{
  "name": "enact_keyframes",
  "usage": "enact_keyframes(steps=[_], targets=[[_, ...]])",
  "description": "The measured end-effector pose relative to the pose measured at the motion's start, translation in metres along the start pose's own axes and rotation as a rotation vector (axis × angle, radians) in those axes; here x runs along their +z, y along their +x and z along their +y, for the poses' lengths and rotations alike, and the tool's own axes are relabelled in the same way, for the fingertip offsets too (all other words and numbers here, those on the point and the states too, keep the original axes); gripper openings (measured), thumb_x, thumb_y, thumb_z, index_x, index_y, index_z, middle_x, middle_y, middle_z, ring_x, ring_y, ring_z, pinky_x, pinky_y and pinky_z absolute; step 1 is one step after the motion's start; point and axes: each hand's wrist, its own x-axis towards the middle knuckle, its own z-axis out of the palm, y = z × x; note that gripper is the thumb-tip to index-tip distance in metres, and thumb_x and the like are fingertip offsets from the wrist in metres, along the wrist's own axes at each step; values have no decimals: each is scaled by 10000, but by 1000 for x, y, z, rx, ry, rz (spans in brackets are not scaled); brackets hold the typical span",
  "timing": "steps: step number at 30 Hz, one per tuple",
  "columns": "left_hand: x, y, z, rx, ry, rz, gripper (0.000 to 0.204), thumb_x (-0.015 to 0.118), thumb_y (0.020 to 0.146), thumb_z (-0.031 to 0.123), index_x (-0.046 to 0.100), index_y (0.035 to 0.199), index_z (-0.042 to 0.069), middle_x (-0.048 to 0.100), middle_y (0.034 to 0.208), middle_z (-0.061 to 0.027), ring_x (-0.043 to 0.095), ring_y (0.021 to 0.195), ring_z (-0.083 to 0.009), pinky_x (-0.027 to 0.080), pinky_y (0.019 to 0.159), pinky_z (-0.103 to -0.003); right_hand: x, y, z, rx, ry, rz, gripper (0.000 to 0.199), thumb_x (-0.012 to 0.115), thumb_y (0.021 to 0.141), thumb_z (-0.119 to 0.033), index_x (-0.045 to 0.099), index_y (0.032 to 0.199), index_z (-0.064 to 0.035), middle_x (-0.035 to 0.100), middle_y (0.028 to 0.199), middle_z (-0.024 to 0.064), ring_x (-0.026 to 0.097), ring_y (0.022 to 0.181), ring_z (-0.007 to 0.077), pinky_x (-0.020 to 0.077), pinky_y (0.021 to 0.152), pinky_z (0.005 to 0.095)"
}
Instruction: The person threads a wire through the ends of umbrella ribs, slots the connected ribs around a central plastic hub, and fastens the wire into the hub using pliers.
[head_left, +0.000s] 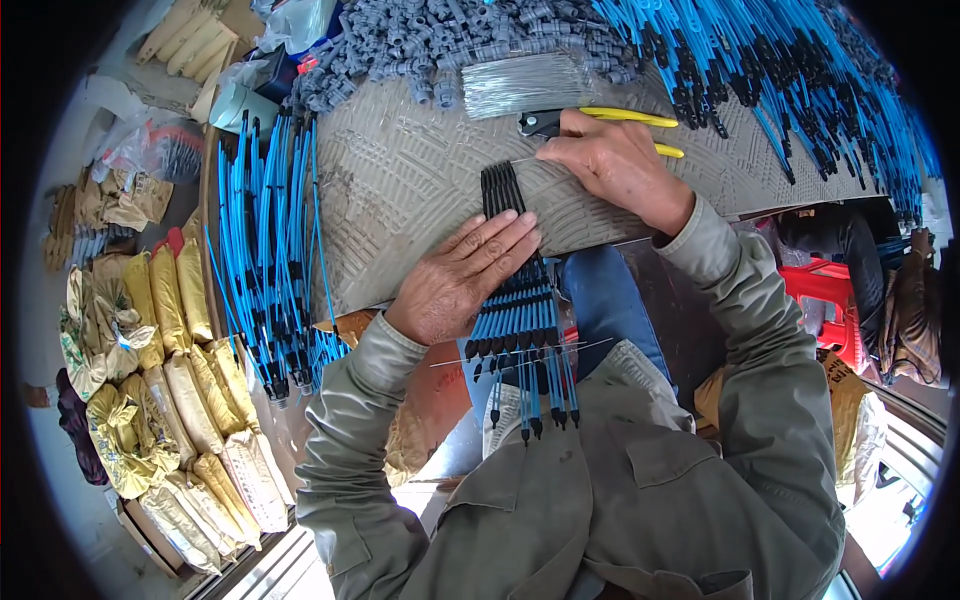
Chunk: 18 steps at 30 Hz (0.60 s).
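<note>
A flat row of slim blue rods with black ends (515,315) runs from the worktop over its front edge towards my lap. My left hand (465,268) lies flat across the row, fingers stretched out and pressing on its black part. At the row's far end, my right hand (625,168) pinches a thin wire (525,159) that reaches the black tips. Another thin wire (592,343) crosses the row near my lap. Partly under my right hand lie pliers with yellow handles (632,117), their dark jaws pointing left. Just beyond them is a stack of straight silvery wires (520,85).
Grey plastic fittings (400,50) are heaped along the back of the textured worktop (375,175). More blue rods with black ends lie at the back right (760,75) and in a bundle at the left (265,220). Yellowish packages (190,400) are stacked at left; a red stool (830,300) stands right.
</note>
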Motion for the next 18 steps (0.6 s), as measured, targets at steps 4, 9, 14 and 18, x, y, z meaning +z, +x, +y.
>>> enact_keyframes(steps=[4, 9, 14, 18], targets=[[0, -3, -2, 15, 40, -11, 748, 575, 625, 33, 350, 1338, 62, 316, 1408, -88, 307, 1295, -241, 248, 1069, -380, 3, 6, 0, -16, -3, -24, 136, 567, 761, -123, 646, 867, -153, 518, 755, 28, 564, 610, 232, 408, 494, 355], [2, -5, -1, -7, 47, 6, 821, 664, 599, 115, 329, 1346, 59, 303, 1413, -93, 288, 1304, -244, 239, 1073, -383, 6, 11, 4, -43, 6, -60, 109, 564, 789, -141, 631, 875, -147, 529, 787, 32, 565, 627, 256, 417, 508, 369], [6, -9, -2, 7, 52, 30, 939, 748, 564, 214, 281, 1364, 64, 263, 1431, -86, 258, 1319, -231, 214, 1088, -380, 0, 18, -4, 17, -14, -143, 88, 559, 813, -153, 607, 886, -142, 530, 802, 42, 560, 653, 291, 421, 521, 388], [5, -11, -2, 3, 50, 17, 899, 701, 589, 188, 272, 1371, 74, 254, 1438, -78, 251, 1325, -218, 204, 1094, -376, 1, 22, -4, -15, 9, -166, 82, 559, 810, -143, 592, 886, -138, 528, 804, 49, 555, 664, 307, 421, 527, 396]])
